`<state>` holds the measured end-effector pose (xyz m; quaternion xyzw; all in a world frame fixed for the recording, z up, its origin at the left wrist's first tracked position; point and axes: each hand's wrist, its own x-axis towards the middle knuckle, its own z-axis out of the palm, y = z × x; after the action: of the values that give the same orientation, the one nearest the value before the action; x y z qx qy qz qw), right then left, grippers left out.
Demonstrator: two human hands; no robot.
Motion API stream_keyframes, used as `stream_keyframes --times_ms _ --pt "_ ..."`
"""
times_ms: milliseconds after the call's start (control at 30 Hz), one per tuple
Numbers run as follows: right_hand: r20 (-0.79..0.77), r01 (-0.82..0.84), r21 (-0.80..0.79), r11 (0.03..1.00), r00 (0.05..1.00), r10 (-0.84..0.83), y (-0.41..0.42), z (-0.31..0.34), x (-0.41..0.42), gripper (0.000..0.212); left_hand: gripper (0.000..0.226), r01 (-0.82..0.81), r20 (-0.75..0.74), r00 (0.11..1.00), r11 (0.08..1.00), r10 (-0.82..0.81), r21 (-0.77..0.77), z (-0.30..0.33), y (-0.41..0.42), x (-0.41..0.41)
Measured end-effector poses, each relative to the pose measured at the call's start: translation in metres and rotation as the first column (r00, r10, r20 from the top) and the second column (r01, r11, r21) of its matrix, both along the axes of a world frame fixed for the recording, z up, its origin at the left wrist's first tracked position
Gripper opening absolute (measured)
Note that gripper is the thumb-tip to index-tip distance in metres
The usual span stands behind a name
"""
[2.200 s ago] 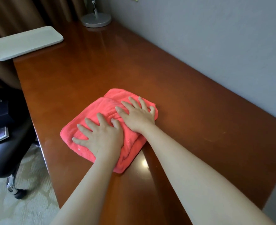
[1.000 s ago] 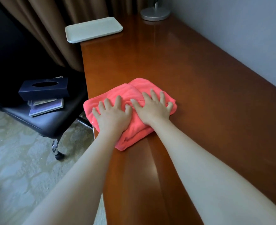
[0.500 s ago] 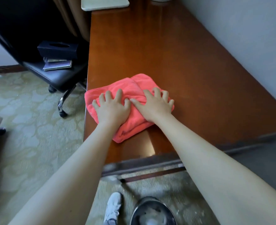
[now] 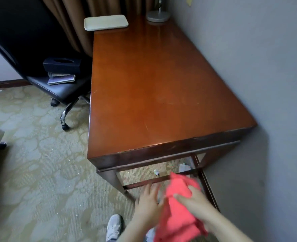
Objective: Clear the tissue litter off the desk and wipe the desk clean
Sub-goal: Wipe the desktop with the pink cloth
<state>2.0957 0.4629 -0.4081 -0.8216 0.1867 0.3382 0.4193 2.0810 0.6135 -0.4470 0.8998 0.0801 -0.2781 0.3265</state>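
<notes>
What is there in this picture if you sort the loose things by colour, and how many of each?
Pink-red: 1, the cloth
Cream: 1, the tray
Silver-grey: 1, the lamp base
Dark navy: 1, the tissue box
White: 1, the shoe
Total: 5
Booklets under the tissue box are left out, their number unclear.

Lighting is dim and diffuse. The desk (image 4: pixel 161 88) top carries a soft sheen, brightest toward its far edge. Both hands and the red cloth (image 4: pixel 177 208) show motion blur. Wide-angle distortion bends straight lines near frame edges.
</notes>
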Motion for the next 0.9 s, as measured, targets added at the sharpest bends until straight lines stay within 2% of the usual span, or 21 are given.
stream_keyframes --times_ms 33,100,133,167,233,267,300,367,400,433,467,500,533,567,600,700,733,833,900 --pt "-0.056 0.076 0.075 0.994 0.996 -0.072 -0.008 -0.003 -0.012 0.060 0.066 -0.147 -0.146 0.980 0.984 0.132 -0.098 -0.005 0.001 -0.009" --pt "-0.163 0.229 0.213 0.950 0.967 -0.197 -0.021 -0.004 -0.028 0.067 0.093 -0.459 -0.440 0.835 0.859 0.329 -0.228 -0.003 0.000 -0.021" --pt "-0.223 0.316 0.282 0.906 0.940 -0.258 -0.029 -0.007 -0.036 0.075 0.099 -0.565 -0.571 0.746 0.780 0.343 -0.270 0.000 -0.002 -0.024" --pt "-0.284 0.391 0.325 0.861 0.909 -0.305 -0.035 -0.011 -0.044 0.087 0.094 -0.619 -0.659 0.685 0.726 0.311 -0.301 0.006 -0.003 -0.026" --pt "-0.335 0.456 0.379 0.805 0.879 -0.340 -0.044 -0.016 -0.055 0.108 0.081 -0.658 -0.743 0.636 0.650 0.209 -0.380 0.014 -0.002 -0.030" --pt "-0.326 0.456 0.408 0.791 0.882 -0.340 -0.048 -0.017 -0.060 0.110 0.078 -0.655 -0.749 0.639 0.634 0.176 -0.410 0.012 0.000 -0.031" --pt "-0.299 0.437 0.434 0.788 0.895 -0.332 -0.051 -0.015 -0.062 0.105 0.072 -0.663 -0.754 0.643 0.591 0.135 -0.460 0.011 0.004 -0.028" --pt "-0.274 0.435 0.499 0.750 0.900 -0.339 -0.051 -0.007 -0.065 0.080 0.046 -0.712 -0.745 0.658 0.411 0.107 -0.570 0.015 0.013 -0.026" --pt "-0.256 0.424 0.512 0.747 0.906 -0.338 -0.049 -0.002 -0.066 0.076 0.040 -0.717 -0.736 0.669 0.354 0.108 -0.600 0.020 0.016 -0.025" --pt "-0.225 0.402 0.473 0.784 0.915 -0.334 -0.046 0.000 -0.067 0.084 0.044 -0.719 -0.728 0.671 0.363 0.141 -0.593 0.017 0.018 -0.025" --pt "-0.180 0.357 0.408 0.840 0.934 -0.309 -0.045 -0.003 -0.069 0.097 0.055 -0.682 -0.700 0.696 0.454 0.163 -0.573 0.018 0.019 -0.023" --pt "-0.142 0.321 0.365 0.874 0.947 -0.289 -0.043 -0.003 -0.069 0.103 0.068 -0.582 -0.639 0.753 0.614 0.159 -0.533 0.021 0.019 -0.021" --pt "-0.113 0.283 0.342 0.896 0.959 -0.260 -0.039 0.005 -0.066 0.096 0.078 -0.466 -0.570 0.809 0.751 0.147 -0.467 0.026 0.019 -0.018" --pt "-0.069 0.253 0.323 0.912 0.967 -0.244 -0.036 0.014 -0.059 0.081 0.081 -0.406 -0.519 0.842 0.805 0.146 -0.433 0.034 0.021 -0.012" --pt "-0.018 0.233 0.330 0.915 0.971 -0.240 -0.036 0.019 -0.050 0.072 0.081 -0.399 -0.496 0.856 0.796 0.145 -0.456 0.044 0.025 -0.004" --pt "0.130 0.245 0.381 0.892 0.941 -0.314 -0.038 0.040 -0.021 0.098 0.056 -0.423 -0.457 0.879 0.669 0.138 -0.611 0.079 0.031 0.032" --pt "0.137 0.250 0.424 0.871 0.932 -0.334 -0.036 0.050 -0.010 0.099 0.047 -0.416 -0.438 0.889 0.634 0.133 -0.652 0.090 0.035 0.047" --pt "0.216 0.171 0.476 0.863 0.928 -0.303 -0.021 0.081 0.029 0.091 0.034 -0.346 -0.329 0.933 0.614 0.146 -0.710 0.124 0.055 0.090" --pt "0.282 0.138 0.463 0.875 0.913 -0.294 -0.005 0.097 0.060 0.068 0.030 -0.298 -0.235 0.954 0.634 0.185 -0.714 0.137 0.072 0.118"
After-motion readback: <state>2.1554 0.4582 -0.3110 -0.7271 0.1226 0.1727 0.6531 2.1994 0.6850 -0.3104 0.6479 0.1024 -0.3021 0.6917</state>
